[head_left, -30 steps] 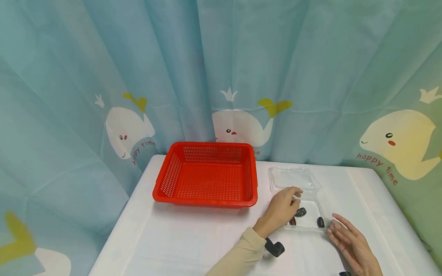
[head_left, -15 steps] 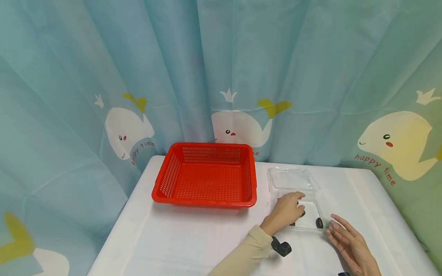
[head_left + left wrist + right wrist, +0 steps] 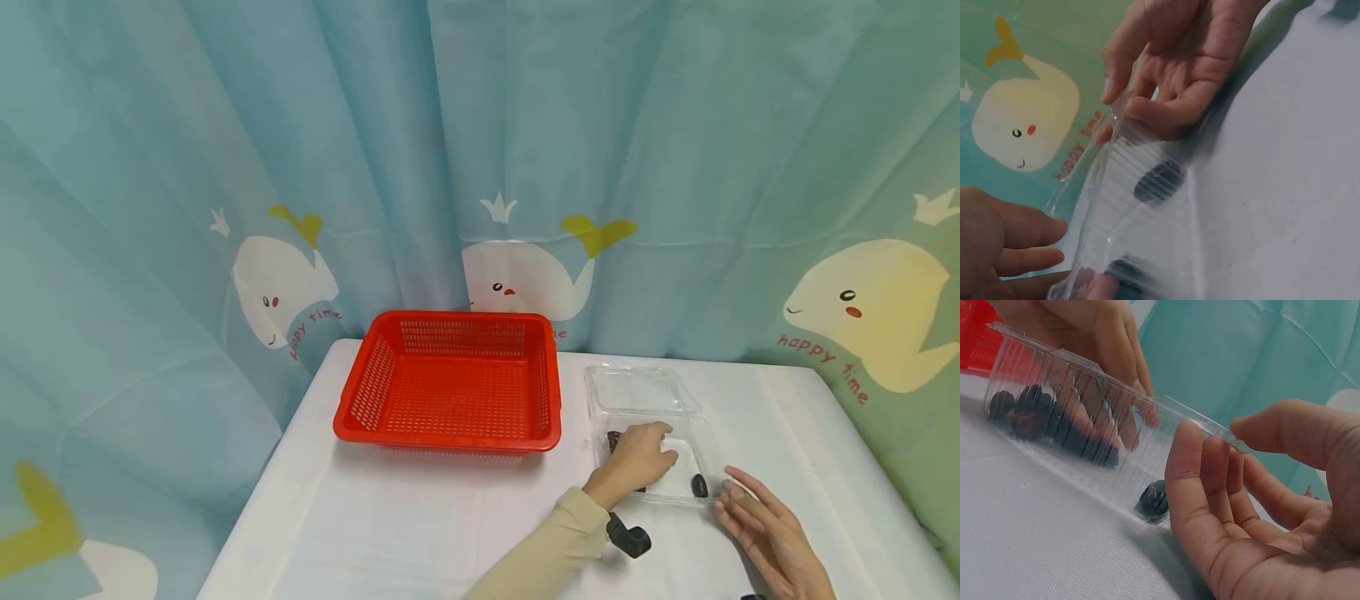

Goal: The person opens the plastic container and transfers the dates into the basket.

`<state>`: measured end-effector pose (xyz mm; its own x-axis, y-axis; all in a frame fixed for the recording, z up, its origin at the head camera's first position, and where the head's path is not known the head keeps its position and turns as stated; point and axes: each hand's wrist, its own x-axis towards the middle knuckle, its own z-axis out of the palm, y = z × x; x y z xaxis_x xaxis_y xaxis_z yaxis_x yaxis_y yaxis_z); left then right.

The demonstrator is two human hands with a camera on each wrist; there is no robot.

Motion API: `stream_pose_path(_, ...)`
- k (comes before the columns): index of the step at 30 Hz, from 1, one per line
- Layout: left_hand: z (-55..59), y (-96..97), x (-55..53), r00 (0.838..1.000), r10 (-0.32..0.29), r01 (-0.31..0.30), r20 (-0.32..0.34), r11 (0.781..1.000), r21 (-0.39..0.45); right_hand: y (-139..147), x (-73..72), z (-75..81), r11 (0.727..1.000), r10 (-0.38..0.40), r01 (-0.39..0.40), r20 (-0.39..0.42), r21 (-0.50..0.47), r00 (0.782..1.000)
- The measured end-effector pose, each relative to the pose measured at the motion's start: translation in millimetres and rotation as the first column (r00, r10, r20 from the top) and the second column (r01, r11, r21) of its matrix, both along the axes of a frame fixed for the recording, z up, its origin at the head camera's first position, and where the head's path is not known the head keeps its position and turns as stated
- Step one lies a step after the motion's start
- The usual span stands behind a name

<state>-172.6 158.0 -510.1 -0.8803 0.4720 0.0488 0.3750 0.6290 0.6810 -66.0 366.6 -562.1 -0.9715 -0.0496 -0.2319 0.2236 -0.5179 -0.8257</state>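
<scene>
A blue-green fabric curtain (image 3: 112, 167) printed with white whales and the words "happy time" hangs behind a table covered in white cloth (image 3: 390, 533). At left, a red rectangular basket of perforated plastic (image 3: 447, 441) stands near the table's back edge. To its right, a person's left arm, in a beige sleeve (image 3: 551, 546) with a black device (image 3: 630, 540) at the wrist, reaches across the table. The left hand (image 3: 637, 457) dips into a clear, ribbed plastic container (image 3: 681, 475), its fingers loosely spread and pointing down among a cluster of small dark pieces (image 3: 1033, 398), one of them reddish-brown; whether a fingertip touches any cannot be told. A clear, shallow plastic lid (image 3: 640, 391) lies just behind the container. Farther right, one dark oval piece (image 3: 699, 486) rests inside the container's near right corner, apart from the cluster. At far right, the right hand (image 3: 772, 533) pinches the container's rim between thumb and fingers, palm turned upward.
</scene>
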Motion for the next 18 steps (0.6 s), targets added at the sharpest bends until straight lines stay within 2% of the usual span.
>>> stream_pose_path(7, -0.4, 6.5, 5.1, 1.000, 0.018, -0.018, 0.010, 1.000, 0.014, -1, 1.0, -0.4, 1.000, 0.004, -0.005, -0.025, -0.029, 1.000)
stream_pose_path(18, -5.4, 18.5, 8.7, 1.000, 0.002, -0.002, -0.002, 0.999, -0.052, -1, 0.1, 2.4, 1.000, -0.002, 0.002, -0.012, -0.029, 1.000)
